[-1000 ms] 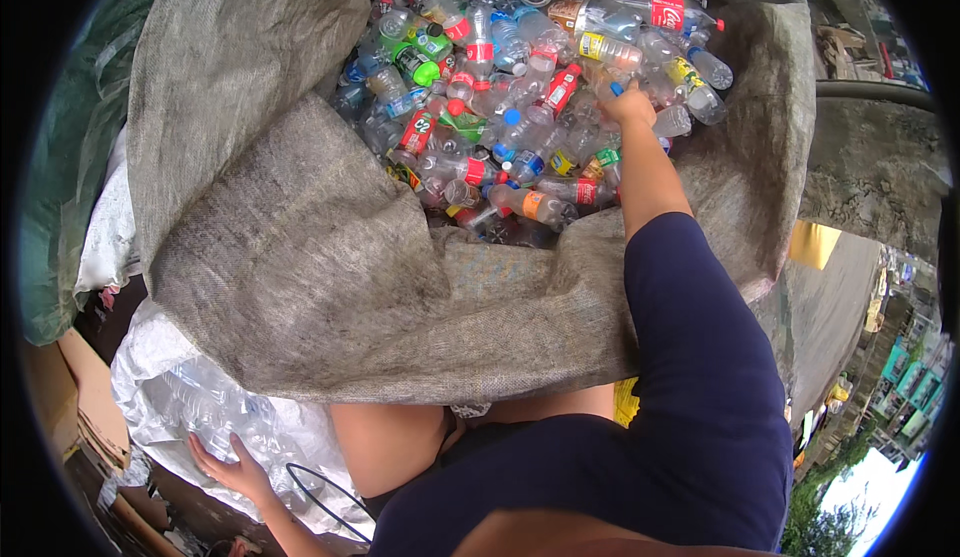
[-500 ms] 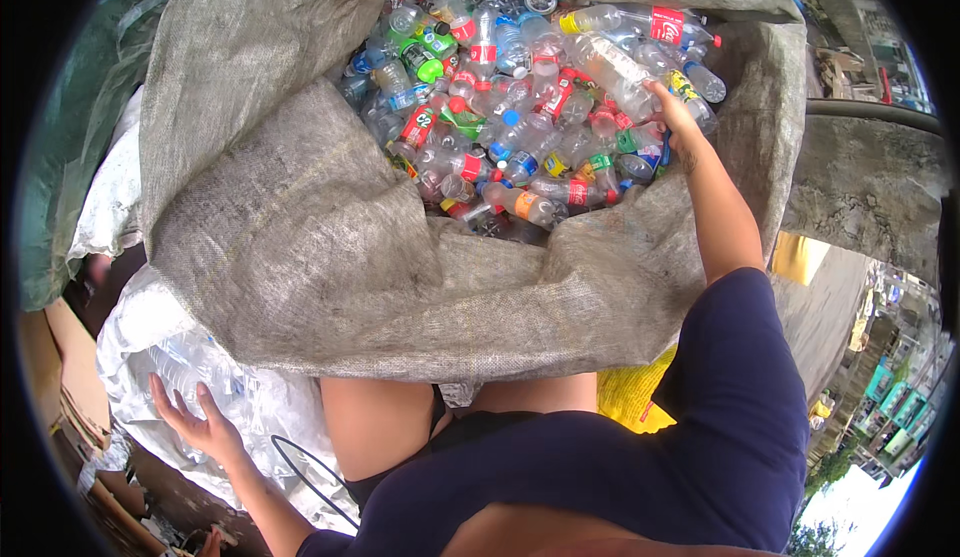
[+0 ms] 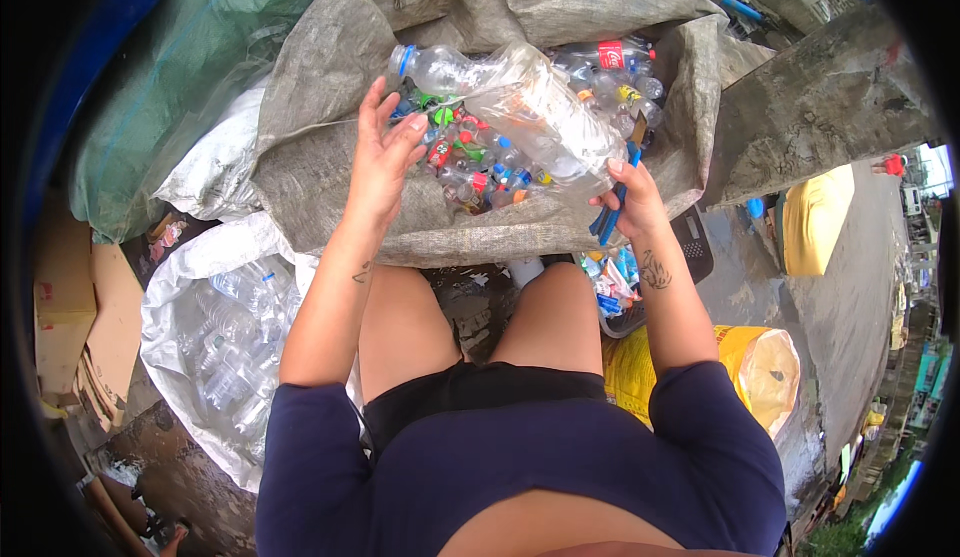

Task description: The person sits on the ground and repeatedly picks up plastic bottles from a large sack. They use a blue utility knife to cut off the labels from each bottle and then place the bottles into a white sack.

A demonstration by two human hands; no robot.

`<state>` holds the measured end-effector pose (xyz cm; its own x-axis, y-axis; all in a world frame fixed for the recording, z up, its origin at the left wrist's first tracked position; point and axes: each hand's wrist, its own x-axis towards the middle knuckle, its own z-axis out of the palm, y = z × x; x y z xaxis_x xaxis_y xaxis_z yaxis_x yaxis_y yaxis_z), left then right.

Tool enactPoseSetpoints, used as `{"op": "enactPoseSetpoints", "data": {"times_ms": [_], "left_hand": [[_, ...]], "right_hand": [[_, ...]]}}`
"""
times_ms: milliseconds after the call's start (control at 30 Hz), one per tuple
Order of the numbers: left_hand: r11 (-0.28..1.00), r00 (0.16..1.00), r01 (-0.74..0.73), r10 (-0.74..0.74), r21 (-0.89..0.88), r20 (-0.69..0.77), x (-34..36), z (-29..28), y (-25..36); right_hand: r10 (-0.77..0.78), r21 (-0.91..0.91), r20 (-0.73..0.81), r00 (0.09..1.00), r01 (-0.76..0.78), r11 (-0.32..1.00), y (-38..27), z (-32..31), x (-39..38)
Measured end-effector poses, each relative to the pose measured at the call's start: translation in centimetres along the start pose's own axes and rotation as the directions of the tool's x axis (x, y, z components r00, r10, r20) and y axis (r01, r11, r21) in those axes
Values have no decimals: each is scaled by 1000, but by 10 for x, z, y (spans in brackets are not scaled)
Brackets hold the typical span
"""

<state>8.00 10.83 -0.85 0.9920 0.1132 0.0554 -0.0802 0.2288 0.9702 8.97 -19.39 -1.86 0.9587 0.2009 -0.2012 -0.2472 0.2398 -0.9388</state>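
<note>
My right hand (image 3: 632, 197) grips a large crinkled clear plastic bottle (image 3: 540, 117), with a blue ring at its neck, together with a blue-handled tool (image 3: 609, 215) that has a dark, flat upper part, perhaps a blade. The bottle lies diagonally above the big grey woven sack (image 3: 330, 77), which holds several loose, colourful-labelled bottles (image 3: 470, 162) inside. My left hand (image 3: 385, 142) is raised open just below and left of the bottle's neck, fingers apart. Whether its fingertips touch the bottle I cannot tell.
A white sack of clear bottles (image 3: 240, 347) stands lower left beside cardboard (image 3: 70, 307). Green (image 3: 170, 107) and white sacks lie upper left. Yellow sacks (image 3: 750, 377), a dark crate (image 3: 690, 247) and a concrete ledge (image 3: 810, 87) are at the right.
My left hand has risen from the white sack toward the bottle. My right hand has drawn the large bottle out of the pile, down and toward the middle. The view has shifted.
</note>
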Motion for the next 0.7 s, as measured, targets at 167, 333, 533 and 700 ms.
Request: {"op": "enactPoseSetpoints", "data": {"times_ms": [167, 333, 533, 700], "left_hand": [[961, 998, 7, 12, -276, 67, -24, 36, 14], [991, 986, 120, -125, 53, 108, -29, 30, 32], [939, 898, 52, -192, 339, 396, -37, 48, 42], [899, 900, -53, -145, 434, 411, -35, 50, 39]], "right_hand": [[-210, 0, -8, 978, 210, 978, 11, 11, -56], [-418, -139, 107, 902, 429, 892, 12, 4, -87], [-483, -195, 49, 874, 483, 854, 17, -15, -118], [-592, -517, -2, 806, 507, 690, 24, -42, -126]]}}
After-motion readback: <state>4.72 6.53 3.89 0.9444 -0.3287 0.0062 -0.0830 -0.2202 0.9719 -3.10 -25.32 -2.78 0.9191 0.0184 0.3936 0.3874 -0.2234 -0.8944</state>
